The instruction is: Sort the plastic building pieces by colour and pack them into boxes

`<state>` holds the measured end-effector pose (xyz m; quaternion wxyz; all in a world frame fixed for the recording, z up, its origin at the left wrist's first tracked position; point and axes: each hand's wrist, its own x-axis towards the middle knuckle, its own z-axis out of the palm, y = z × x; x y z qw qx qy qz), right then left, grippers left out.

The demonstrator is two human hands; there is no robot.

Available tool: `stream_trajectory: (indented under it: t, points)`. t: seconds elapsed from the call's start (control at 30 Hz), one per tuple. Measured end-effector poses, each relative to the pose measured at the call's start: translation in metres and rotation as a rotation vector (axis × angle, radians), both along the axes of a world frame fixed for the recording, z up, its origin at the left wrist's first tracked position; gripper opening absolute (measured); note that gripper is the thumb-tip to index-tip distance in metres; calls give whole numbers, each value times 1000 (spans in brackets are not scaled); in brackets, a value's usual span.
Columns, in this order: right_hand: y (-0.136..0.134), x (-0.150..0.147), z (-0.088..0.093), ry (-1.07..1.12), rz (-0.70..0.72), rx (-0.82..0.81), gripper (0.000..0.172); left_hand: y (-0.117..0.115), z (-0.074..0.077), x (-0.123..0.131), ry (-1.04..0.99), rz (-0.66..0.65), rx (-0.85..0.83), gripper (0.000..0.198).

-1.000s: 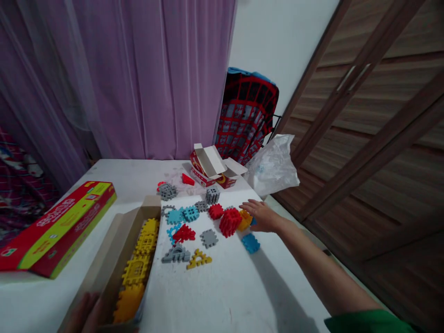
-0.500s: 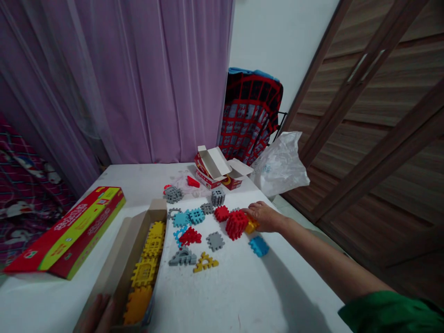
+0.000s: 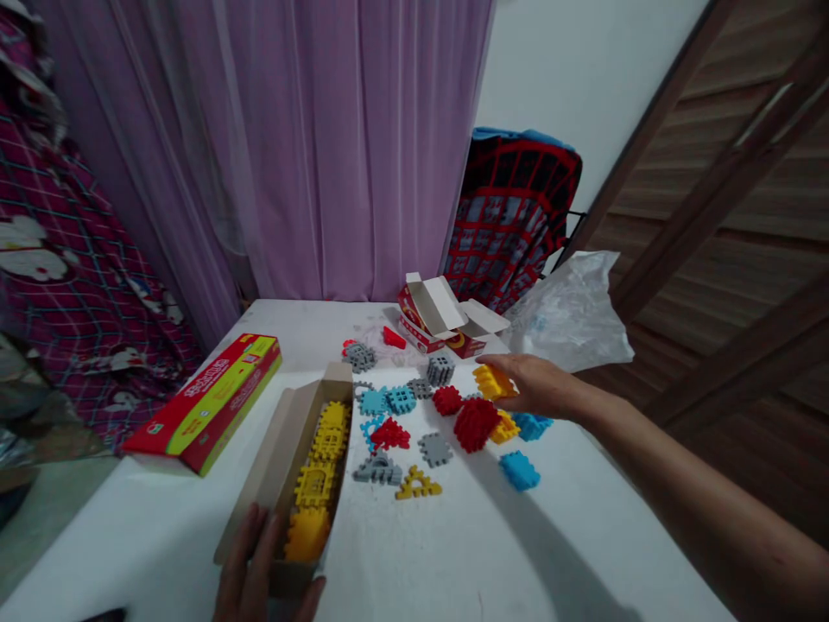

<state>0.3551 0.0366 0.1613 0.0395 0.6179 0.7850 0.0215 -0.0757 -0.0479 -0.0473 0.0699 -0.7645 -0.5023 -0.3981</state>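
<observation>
My right hand (image 3: 537,384) grips a yellow-orange block (image 3: 493,382) above the right part of the table. Below it are a red stack of pieces (image 3: 476,424), another yellow-orange piece (image 3: 504,427) and blue pieces (image 3: 519,471). At the lower left, my left hand (image 3: 256,570) holds the near end of a long open cardboard box (image 3: 268,466), fingers on one side and thumb on the other. Yellow pieces (image 3: 315,484) stand in a row inside it. Between the box and the red stack lie gray (image 3: 436,449), light blue (image 3: 373,400), red (image 3: 390,434) and yellow (image 3: 418,484) pieces.
A closed red and yellow box (image 3: 207,402) lies on the white table (image 3: 401,561) at the left. Opened small red boxes (image 3: 431,315) sit at the back, beside a clear plastic bag (image 3: 570,315). Behind are a purple curtain and a draped chair.
The view has turned left. My right hand has lifted a yellow-orange block off the table, uncovering another one and more blue pieces. More of my left hand shows at the box end.
</observation>
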Motion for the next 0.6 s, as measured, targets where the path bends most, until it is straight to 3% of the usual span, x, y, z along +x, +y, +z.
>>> stream_trajectory:
  t: [0.13,0.3,0.43,0.6]
  points:
    - [29,-80,5,116,202,-30,70,0,-3,0,19,19,13,89]
    - [68,-163,-6,139,374,-51,63,1,-9,-1,16,17,18,90]
    - [84,-200,-14,71,442,-83,53,0,-12,-1,12,7,-1,91]
    - [98,-219,-30,-30,444,-99,47,-4,-11,5,-21,53,-39,87]
